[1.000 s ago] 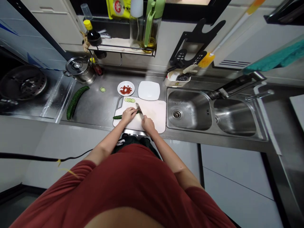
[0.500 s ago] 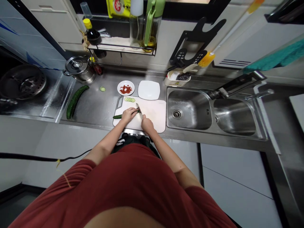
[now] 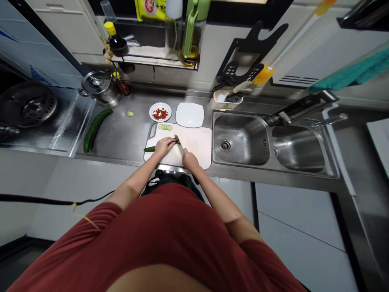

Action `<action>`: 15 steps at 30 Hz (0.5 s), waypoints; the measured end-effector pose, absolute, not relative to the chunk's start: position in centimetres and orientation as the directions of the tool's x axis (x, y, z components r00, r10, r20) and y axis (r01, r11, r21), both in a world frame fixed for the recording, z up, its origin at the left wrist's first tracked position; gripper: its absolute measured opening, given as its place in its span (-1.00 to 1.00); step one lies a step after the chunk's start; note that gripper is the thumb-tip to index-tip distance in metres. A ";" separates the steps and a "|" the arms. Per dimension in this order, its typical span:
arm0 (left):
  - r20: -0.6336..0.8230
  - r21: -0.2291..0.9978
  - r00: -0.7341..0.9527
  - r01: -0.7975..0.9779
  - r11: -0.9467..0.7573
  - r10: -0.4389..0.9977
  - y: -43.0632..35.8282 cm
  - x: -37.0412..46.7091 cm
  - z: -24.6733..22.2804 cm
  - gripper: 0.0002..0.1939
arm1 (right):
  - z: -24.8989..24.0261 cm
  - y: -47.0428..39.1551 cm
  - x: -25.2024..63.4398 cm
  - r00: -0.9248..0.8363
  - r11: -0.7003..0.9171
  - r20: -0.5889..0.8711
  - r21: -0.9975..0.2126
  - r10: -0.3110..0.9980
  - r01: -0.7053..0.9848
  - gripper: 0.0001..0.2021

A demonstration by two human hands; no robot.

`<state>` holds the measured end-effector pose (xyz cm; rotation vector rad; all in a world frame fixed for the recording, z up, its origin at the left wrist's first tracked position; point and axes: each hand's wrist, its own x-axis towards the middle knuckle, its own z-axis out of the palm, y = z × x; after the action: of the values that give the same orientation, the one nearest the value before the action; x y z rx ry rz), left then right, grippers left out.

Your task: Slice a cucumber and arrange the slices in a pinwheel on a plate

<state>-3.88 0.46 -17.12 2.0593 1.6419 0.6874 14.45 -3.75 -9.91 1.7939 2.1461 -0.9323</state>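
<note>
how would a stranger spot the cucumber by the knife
Left of the double sink lies a white cutting board. The cucumber on it is under the left hand. Unlike the curved cucumber on the steel counter, this one is held.

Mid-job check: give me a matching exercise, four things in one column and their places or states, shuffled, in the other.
1. Left hand
2. Right hand
3. Cucumber slices
4. Round white plate

A. Bears small red pieces
B. Grips the knife
C. In a row near the far edge of the cutting board
D. On the uncut length of cucumber

Pairs: 1-D, 2-B, 3-C, 4-A
</note>
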 end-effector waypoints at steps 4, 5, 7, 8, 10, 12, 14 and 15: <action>0.118 0.599 0.180 0.771 -0.215 0.976 0.5 -3.9 -17.1 -0.73 | -10.1 -3.3 14.1 -0.250 0.079 -0.506 -0.336 0.825 0.939 -0.69; 0.121 0.600 0.182 0.770 -0.218 0.976 0.5 -3.9 -17.1 -0.73 | -10.1 -3.1 14.0 -0.250 0.078 -0.507 -0.336 0.825 0.939 -0.69; 0.132 0.604 0.187 0.764 -0.229 0.973 0.5 -3.9 -17.1 -0.73 | -10.2 -2.8 13.8 -0.247 0.074 -0.508 -0.337 0.825 0.939 -0.69; 0.136 0.606 0.189 0.761 -0.233 0.972 0.5 -3.9 -17.1 -0.73 | -10.2 -2.6 13.7 -0.246 0.072 -0.506 -0.338 0.826 0.938 -0.69; 0.133 0.608 0.187 0.760 -0.229 0.973 0.5 -3.9 -17.1 -0.73 | -10.2 -2.2 13.4 -0.249 0.074 -0.498 -0.345 0.830 0.936 -0.69; 0.122 0.607 0.182 0.764 -0.219 0.976 0.4 -3.9 -17.1 -0.73 | -10.2 -2.0 13.3 -0.252 0.077 -0.489 -0.350 0.835 0.933 -0.69; 0.117 0.606 0.183 0.766 -0.216 0.976 0.4 -3.9 -17.1 -0.73 | -10.2 -2.0 13.4 -0.253 0.078 -0.487 -0.351 0.836 0.933 -0.70; 0.118 0.606 0.185 0.765 -0.218 0.976 0.4 -3.9 -17.1 -0.73 | -10.1 -2.1 13.5 -0.253 0.078 -0.489 -0.349 0.835 0.934 -0.70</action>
<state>-3.89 0.43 -17.13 2.0550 1.6340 0.6896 13.45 -2.10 -10.12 1.8112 2.1819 -0.9159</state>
